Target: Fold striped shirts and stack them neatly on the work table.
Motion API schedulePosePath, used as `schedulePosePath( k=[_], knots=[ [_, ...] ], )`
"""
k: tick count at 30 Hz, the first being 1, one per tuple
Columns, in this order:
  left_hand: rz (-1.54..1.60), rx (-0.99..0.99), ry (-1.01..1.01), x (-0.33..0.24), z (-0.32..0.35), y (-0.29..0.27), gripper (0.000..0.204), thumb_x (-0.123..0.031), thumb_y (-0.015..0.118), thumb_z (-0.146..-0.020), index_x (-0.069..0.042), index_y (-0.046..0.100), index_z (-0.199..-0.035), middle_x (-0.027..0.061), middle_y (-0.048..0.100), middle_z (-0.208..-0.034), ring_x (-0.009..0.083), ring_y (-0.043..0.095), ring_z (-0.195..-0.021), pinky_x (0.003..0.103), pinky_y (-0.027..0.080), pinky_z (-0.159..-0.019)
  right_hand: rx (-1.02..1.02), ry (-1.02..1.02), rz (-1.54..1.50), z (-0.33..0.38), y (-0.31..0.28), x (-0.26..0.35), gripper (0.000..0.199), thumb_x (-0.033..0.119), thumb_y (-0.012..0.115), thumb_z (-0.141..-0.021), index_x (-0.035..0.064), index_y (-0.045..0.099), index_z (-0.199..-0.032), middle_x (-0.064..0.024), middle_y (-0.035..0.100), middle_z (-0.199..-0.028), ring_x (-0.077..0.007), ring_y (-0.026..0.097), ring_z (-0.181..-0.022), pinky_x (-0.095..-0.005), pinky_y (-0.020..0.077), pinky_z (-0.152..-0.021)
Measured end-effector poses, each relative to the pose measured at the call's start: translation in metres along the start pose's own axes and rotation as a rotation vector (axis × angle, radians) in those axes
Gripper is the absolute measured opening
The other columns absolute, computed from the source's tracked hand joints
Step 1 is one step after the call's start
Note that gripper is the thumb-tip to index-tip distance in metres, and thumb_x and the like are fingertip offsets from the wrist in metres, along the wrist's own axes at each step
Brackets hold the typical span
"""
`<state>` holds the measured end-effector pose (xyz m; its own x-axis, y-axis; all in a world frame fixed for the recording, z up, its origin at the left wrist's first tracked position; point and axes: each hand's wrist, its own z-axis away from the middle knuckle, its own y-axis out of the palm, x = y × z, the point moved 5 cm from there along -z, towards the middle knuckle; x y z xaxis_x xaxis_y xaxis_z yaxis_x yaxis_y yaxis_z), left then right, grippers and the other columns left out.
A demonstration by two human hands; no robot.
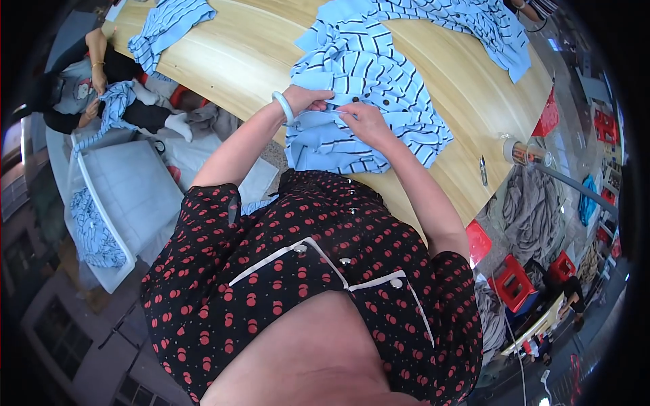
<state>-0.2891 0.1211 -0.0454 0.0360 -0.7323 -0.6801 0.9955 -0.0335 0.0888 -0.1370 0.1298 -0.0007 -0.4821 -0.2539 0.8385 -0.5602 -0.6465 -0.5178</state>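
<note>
A light blue knit cardigan [379,74] with black and white stripes and dark buttons lies rumpled on the wooden table in front of me. My left hand [308,99], with a pale bangle at the wrist, is closed on its button edge. Just to the right, my right hand [366,126] pinches the same edge with thumb and forefinger. The fingertips of both hands nearly meet. Whether a small tool or thread is between them is too fine to make out.
The table [250,47] also bears another striped garment [172,27] at far left and more striped knitwear [474,27] at far right. Thread snips [483,170] and a clear jar [527,154] lie near its right edge. A seated person [81,88] handles blue knitwear beside a white bin [128,196].
</note>
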Motion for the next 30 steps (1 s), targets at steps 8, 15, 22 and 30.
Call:
schedulePosePath(
  k=[8, 15, 22, 30],
  knots=[
    [-0.019, 0.055, 0.035, -0.016, 0.009, 0.008, 0.021, -0.02, 0.061, -0.072, -0.001, 0.06, -0.08, 0.0062, 0.057, -0.068, 0.0116, 0.054, -0.064, 0.021, 0.044, -0.06, -0.077, -0.088, 0.122, 0.003, 0.005, 0.016, 0.018, 0.013, 0.045, -0.077, 0.0021, 0.053, -0.088, -0.0172, 0.054, -0.077, -0.0322, 0.053, -0.071, -0.0382, 0.0417, -0.065],
    [-0.13, 0.082, 0.198, -0.02, 0.015, 0.017, 0.018, -0.019, 0.059, -0.071, -0.001, 0.06, -0.076, 0.0051, 0.057, -0.068, 0.0108, 0.052, -0.06, 0.022, 0.042, -0.057, -0.095, -0.083, 0.176, 0.007, 0.0, 0.04, 0.015, 0.011, 0.045, -0.073, 0.0014, 0.053, -0.083, -0.0179, 0.054, -0.078, -0.0326, 0.053, -0.071, -0.0393, 0.0421, -0.065],
    [-0.168, -0.109, 0.16, -0.016, 0.03, 0.024, 0.015, -0.017, 0.06, -0.068, -0.002, 0.06, -0.072, 0.0025, 0.055, -0.067, 0.0085, 0.05, -0.061, 0.02, 0.04, -0.055, -0.197, -0.003, 0.032, 0.008, -0.013, 0.032, 0.016, 0.012, 0.05, -0.069, 0.0021, 0.056, -0.08, -0.0145, 0.057, -0.074, -0.0275, 0.055, -0.068, -0.0328, 0.0435, -0.063],
    [0.147, -0.241, 0.075, 0.011, 0.024, 0.035, 0.024, -0.02, 0.064, -0.065, 0.002, 0.06, -0.073, 0.0045, 0.057, -0.074, 0.0101, 0.051, -0.065, 0.022, 0.041, -0.058, -0.319, 0.185, -0.087, 0.006, -0.011, 0.012, 0.018, 0.013, 0.053, -0.064, 0.0021, 0.057, -0.078, -0.01, 0.06, -0.074, -0.0201, 0.058, -0.069, -0.0274, 0.0442, -0.065]
  ],
)
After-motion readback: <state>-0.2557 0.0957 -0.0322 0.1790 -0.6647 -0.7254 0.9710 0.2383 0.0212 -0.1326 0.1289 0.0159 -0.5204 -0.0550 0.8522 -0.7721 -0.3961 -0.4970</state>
